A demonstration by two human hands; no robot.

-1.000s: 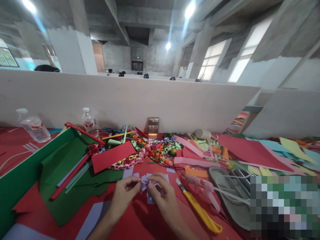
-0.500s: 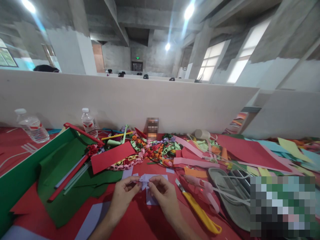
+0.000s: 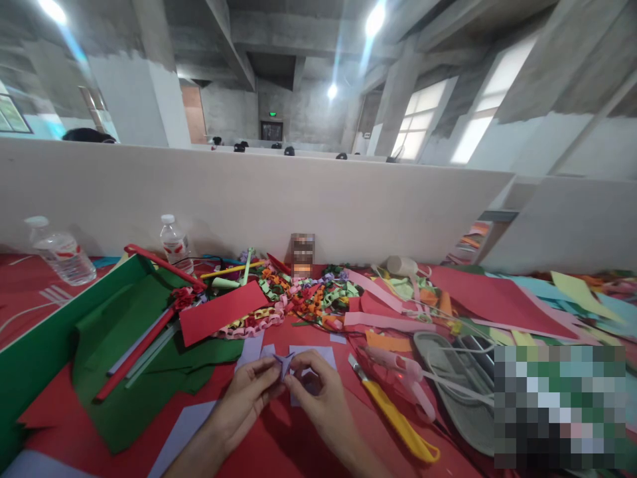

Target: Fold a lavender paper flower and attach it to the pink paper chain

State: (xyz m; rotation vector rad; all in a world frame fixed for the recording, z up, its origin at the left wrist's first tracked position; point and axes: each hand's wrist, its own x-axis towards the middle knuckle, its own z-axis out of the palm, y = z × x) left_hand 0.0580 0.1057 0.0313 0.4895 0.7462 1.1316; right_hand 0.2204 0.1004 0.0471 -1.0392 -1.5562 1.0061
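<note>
Between my two hands is a small folded piece of purple paper [image 3: 283,364], with pointed corners sticking up. My left hand [image 3: 251,392] pinches its left side between thumb and fingers. From the other side, my right hand [image 3: 314,385] grips it with thumb and forefinger, and its other fingers curl in. Flat purple paper pieces [image 3: 326,356] lie on the red table surface [image 3: 279,445] beneath and behind my hands. A yellow utility knife [image 3: 398,418] with its blade out lies to the right of my right hand.
A pink glue gun [image 3: 401,372] with a red light rests beside a grey tray [image 3: 448,398]. Behind my hands are colourful paper chains [image 3: 318,295] and a red paper strip [image 3: 223,312]. Green paper [image 3: 124,398] lies left. Two water bottles [image 3: 174,245] stand near a white partition [image 3: 249,199].
The folded purple paper has turned in my fingers and come slightly closer to me, its points now upward. Both hands have shifted a little and keep their pinch.
</note>
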